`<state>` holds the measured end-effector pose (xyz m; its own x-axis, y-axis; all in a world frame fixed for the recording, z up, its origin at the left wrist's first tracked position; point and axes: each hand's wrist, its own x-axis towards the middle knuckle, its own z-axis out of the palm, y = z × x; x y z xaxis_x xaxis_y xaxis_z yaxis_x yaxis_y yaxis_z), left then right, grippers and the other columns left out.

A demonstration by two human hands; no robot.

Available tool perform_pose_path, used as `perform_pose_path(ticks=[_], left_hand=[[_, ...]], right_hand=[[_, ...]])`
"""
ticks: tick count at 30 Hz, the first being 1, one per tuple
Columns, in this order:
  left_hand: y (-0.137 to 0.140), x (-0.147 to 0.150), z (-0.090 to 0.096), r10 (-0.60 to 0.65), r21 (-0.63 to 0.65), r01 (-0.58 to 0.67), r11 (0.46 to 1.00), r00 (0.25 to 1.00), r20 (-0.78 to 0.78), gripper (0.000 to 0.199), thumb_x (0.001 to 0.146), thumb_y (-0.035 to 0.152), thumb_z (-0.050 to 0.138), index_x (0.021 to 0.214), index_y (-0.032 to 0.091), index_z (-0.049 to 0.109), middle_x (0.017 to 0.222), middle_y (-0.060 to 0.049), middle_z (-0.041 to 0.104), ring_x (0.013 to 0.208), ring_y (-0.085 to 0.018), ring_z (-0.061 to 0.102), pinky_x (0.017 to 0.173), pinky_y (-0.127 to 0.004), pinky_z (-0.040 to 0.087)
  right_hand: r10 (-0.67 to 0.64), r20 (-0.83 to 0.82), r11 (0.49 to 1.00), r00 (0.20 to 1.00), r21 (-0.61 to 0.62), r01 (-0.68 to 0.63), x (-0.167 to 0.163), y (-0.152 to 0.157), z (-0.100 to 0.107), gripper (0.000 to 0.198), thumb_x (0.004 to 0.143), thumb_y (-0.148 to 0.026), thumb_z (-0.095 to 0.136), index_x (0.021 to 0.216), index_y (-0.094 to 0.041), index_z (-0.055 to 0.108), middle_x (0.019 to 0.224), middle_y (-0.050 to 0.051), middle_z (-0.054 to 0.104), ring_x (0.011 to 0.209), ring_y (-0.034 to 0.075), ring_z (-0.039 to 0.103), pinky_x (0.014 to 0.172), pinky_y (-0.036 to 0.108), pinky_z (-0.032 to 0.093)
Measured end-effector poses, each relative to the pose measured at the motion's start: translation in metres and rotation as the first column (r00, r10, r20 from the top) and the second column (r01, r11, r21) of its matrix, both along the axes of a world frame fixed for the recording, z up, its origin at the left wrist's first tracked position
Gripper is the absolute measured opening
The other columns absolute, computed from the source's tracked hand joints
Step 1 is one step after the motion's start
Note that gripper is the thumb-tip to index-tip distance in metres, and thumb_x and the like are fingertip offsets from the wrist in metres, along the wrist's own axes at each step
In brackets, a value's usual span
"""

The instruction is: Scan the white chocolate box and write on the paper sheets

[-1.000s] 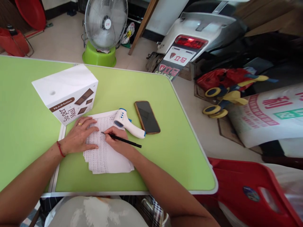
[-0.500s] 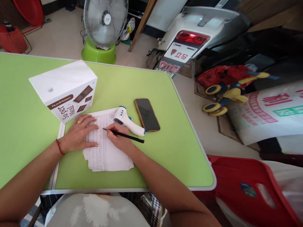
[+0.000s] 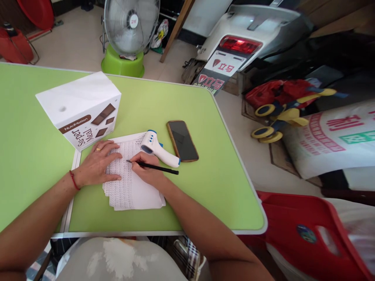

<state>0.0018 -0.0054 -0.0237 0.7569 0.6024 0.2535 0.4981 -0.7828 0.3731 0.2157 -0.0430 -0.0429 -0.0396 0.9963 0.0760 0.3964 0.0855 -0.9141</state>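
Observation:
My right hand (image 3: pixel 146 168) grips a black pen (image 3: pixel 159 168), its tip touching the handwritten lines on a stack of paper (image 3: pixel 146 197). The left part of the top sheet is covered in small writing; the lower right part is blank. Flat on the paper's left side rests my left hand (image 3: pixel 99 164), fingers spread. A white and blue infrared thermometer (image 3: pixel 164 154) lies just beyond my right hand, over the paper's upper right corner. To its right is a dark-screened phone (image 3: pixel 184 141) in a brown-edged case. A white box (image 3: pixel 79 97) stands beyond my left hand.
The green table (image 3: pixel 222 187) has a metal rim and a seam near my left forearm. Behind it a fan (image 3: pixel 131 27) sits on a green stool (image 3: pixel 123 64). A white scooter (image 3: pixel 231 43) stands beyond, and a red chair (image 3: pixel 304 218) is at the right.
The view has shifted very slightly. Both hands keep nearly the same places, the pen still on the paper.

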Motion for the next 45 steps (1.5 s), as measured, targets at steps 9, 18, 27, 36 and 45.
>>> perform_pose_path(ticks=[9,18,27,36,45], left_hand=[[0.0001,-0.0002,-0.0003,-0.004,0.012,0.005,1.000,1.000,-0.015,0.055,0.076,0.056,0.070,0.113,0.017,0.057,0.131,-0.016,0.050,0.129,-0.036,0.037,0.108,-0.057,0.032],[-0.0005,-0.0002,0.0006,-0.003,0.011,0.003,1.000,1.000,-0.004,0.054,0.077,0.056,0.069,0.113,0.018,0.057,0.129,-0.015,0.051,0.127,-0.036,0.039,0.107,-0.056,0.033],[-0.0007,-0.0006,0.0003,0.000,0.015,0.000,1.000,1.000,-0.002,0.054,0.076,0.056,0.070,0.112,0.018,0.057,0.128,-0.016,0.051,0.127,-0.036,0.039,0.107,-0.057,0.033],[-0.0006,-0.0004,0.0003,-0.001,0.000,0.001,1.000,1.000,-0.003,0.053,0.077,0.056,0.069,0.112,0.018,0.057,0.129,-0.016,0.051,0.127,-0.035,0.039,0.108,-0.057,0.032],[-0.0006,-0.0002,0.0007,-0.003,0.001,0.003,1.000,1.000,-0.003,0.054,0.076,0.056,0.070,0.112,0.018,0.057,0.129,-0.016,0.051,0.127,-0.036,0.039,0.107,-0.057,0.033]], right_hand=[[-0.032,0.040,0.999,0.999,0.016,0.032,0.0014,0.0011,0.0052,0.005,0.065,-0.020,0.054,0.063,-0.021,0.059,0.051,-0.004,0.058,0.045,0.010,0.047,0.046,0.023,0.039],[-0.040,0.088,0.998,0.995,0.044,0.036,-0.0007,0.0003,0.0026,0.006,0.069,-0.021,0.054,0.069,-0.021,0.060,0.054,-0.003,0.059,0.047,0.010,0.049,0.049,0.024,0.040],[-0.002,0.054,0.999,0.999,0.052,-0.001,0.0011,-0.0004,0.0032,0.004,0.065,-0.019,0.053,0.063,-0.022,0.055,0.050,-0.005,0.055,0.044,0.010,0.045,0.046,0.023,0.038],[-0.007,-0.017,0.998,1.000,0.055,0.008,0.0027,0.0009,0.0032,0.007,0.066,-0.023,0.052,0.065,-0.021,0.058,0.054,-0.003,0.059,0.047,0.010,0.048,0.046,0.024,0.039],[-0.029,0.066,0.997,0.997,0.075,0.024,0.0045,0.0027,0.0023,0.005,0.066,-0.020,0.052,0.063,-0.022,0.056,0.054,-0.003,0.059,0.048,0.011,0.050,0.049,0.024,0.040]])
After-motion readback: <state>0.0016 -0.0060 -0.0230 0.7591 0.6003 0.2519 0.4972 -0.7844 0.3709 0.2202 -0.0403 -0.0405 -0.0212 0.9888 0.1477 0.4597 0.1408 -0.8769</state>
